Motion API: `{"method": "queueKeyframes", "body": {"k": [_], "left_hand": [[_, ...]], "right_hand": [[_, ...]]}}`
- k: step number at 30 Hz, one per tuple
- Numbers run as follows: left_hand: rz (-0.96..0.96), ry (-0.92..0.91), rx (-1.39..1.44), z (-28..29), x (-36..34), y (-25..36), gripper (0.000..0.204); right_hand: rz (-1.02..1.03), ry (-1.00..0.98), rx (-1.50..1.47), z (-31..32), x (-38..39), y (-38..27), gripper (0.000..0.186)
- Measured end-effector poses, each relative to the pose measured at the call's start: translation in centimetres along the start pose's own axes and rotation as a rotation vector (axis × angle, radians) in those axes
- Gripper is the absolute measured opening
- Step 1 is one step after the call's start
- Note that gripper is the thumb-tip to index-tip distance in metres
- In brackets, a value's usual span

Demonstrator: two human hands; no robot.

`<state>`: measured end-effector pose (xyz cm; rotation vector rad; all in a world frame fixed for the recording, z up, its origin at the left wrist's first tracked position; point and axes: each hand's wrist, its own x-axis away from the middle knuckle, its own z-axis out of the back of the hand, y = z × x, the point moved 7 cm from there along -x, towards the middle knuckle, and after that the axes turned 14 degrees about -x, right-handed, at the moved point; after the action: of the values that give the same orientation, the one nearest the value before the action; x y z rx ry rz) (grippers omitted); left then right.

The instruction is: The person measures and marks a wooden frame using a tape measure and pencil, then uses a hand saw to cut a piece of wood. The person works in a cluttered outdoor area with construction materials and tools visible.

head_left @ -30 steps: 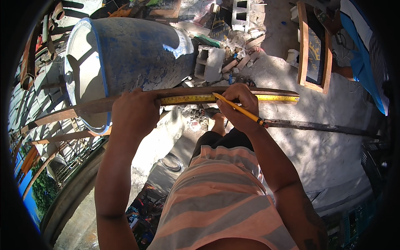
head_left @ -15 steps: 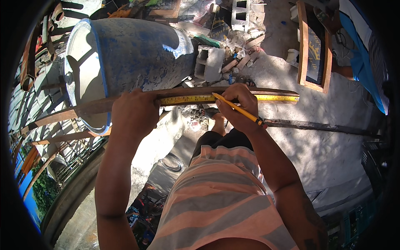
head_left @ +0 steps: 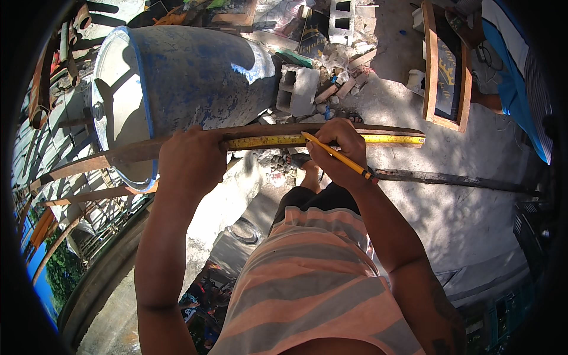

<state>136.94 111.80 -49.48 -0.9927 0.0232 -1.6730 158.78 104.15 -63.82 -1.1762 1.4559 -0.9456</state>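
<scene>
A long brown bar [head_left: 133, 152], rusty-looking, runs across the view in front of me. Along its near side lies a yellow tape measure blade [head_left: 266, 142], drawn out past its right part. My left hand [head_left: 192, 160] is closed around the bar at the tape's left end; whether it also grips the tape is hidden. My right hand [head_left: 340, 148] pinches a yellow pencil [head_left: 340, 155]. The pencil's tip rests at the edge of the tape, and its dark end points down to the right. Some of the right fingers curl over the bar and tape.
A big blue drum [head_left: 201, 77] lies on its side beyond the bar. Grey hollow blocks [head_left: 303, 92] and rubble sit beside it. A wooden frame [head_left: 431, 65] stands at the far right, next to a person in blue shorts [head_left: 513, 89]. A dark pole [head_left: 455, 180] crosses the ground.
</scene>
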Motion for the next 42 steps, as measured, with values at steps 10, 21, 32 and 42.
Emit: {"method": "queueKeyframes", "body": {"k": [10,21,32,42], "left_hand": [[0.002,-0.002,0.005,0.02,-0.03,-0.01,0.022],[0.005,-0.019,-0.004,0.02,-0.07,0.03,0.023],[-0.003,-0.012,-0.001,0.12,-0.09,0.06,0.023],[0.002,-0.019,0.000,0.04,-0.12,-0.01,0.023]], "right_hand": [[-0.007,-0.002,-0.005,-0.06,-0.10,-0.03,0.025],[0.004,0.012,-0.005,-0.03,-0.02,-0.01,0.024],[0.030,-0.008,0.006,-0.10,-0.26,-0.37,0.025],[0.025,-0.017,0.009,-0.15,-0.28,-0.38,0.027]]}}
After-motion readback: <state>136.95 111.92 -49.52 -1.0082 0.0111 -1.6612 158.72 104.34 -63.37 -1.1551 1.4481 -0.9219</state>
